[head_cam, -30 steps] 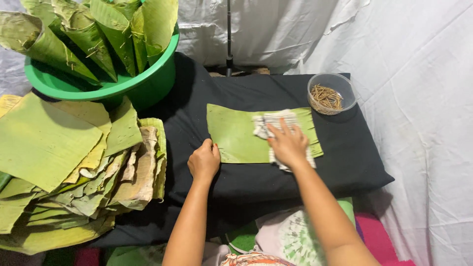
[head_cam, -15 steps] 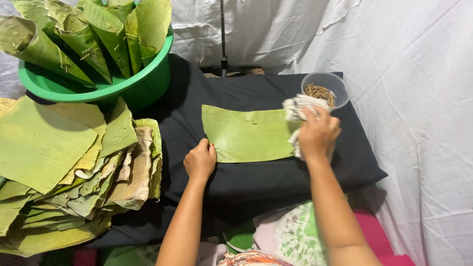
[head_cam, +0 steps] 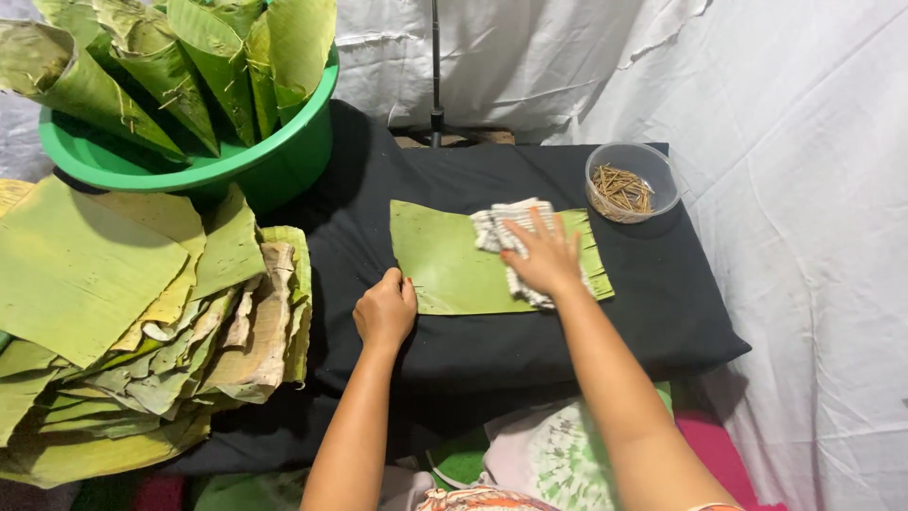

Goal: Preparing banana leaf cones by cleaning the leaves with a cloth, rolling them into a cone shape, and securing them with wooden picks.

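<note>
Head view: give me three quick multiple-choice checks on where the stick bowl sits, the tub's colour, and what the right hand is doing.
1. Where is the clear bowl of sticks?
A. At the far right corner of the black pad
B. Inside the tub
C. On the leaf stack

2. What colour is the tub that holds the rolled leaves?
A. Blue
B. Green
C. White

3. What is the right hand doing?
A. Hanging in the air
B. Gripping the bowl
C. Pressing a cloth flat on the leaf

Answers:
1 A, it stands on the black pad beyond the leaf's right end.
2 B, rim and wall are bright green.
3 C, the palm lies on the striped cloth over the flat leaf, while the left hand steadies the leaf's near edge.
</note>
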